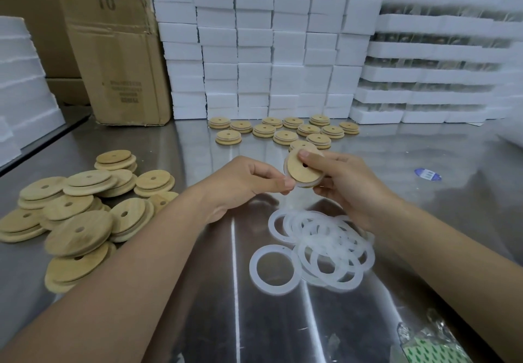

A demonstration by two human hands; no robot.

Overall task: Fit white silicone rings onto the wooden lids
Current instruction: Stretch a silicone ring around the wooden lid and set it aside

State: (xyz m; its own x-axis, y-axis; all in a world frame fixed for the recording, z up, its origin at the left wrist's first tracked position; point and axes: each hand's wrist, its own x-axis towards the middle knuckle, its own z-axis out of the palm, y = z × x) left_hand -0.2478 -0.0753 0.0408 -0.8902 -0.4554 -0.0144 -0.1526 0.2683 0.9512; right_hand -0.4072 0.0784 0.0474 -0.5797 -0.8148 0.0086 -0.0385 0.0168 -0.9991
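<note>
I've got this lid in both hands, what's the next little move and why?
Probably slide the left hand along the rim to seat the white ring further. The right hand grips the wooden lid at a tilt, the left hand pinches its lower edge, and the ring shows along that edge. Whether it sits all round is hidden.

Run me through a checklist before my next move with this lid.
1. Lid gripped in right hand: ok.
2. Left hand pinching the lid's rim: ok.
3. Ring on the lid: ok, white shows along the lower edge.
4. Ring seated all the way round: cannot tell, part of the rim is hidden by fingers.
5. Spare rings piled on the table just below the hands: ok.
6. Bare lids heaped at the left: ok.
</note>
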